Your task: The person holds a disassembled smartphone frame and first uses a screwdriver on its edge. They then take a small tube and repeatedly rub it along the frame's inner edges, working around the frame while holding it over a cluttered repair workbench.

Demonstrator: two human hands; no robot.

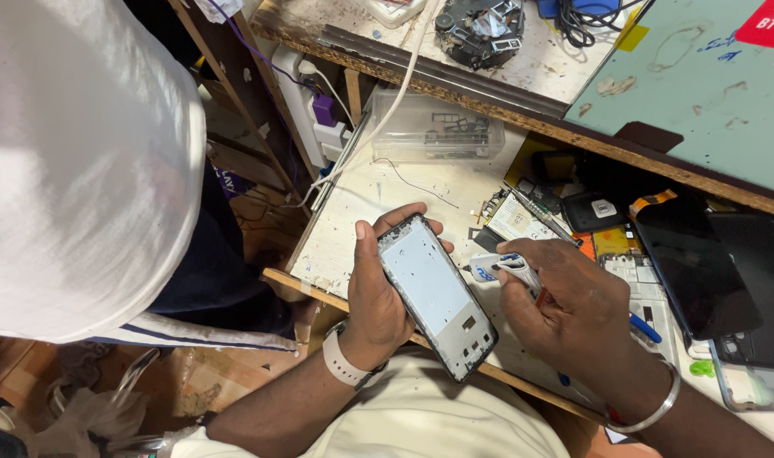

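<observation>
Far left we see a person's white cloth sleeve; then our left hand, pale band at the wrist, has its fingers clamped around the edges of a bare phone frame, black rim around a flat matte-grey plate with small cutouts, held tilted above the scuffed, stained tabletop. Just right of the frame, our right hand, metal bangle at the wrist, has its fingers pinched together on a small white-and-blue tool. Further right, glossy black phones lie flat among loose parts, with a clear plastic box behind.
</observation>
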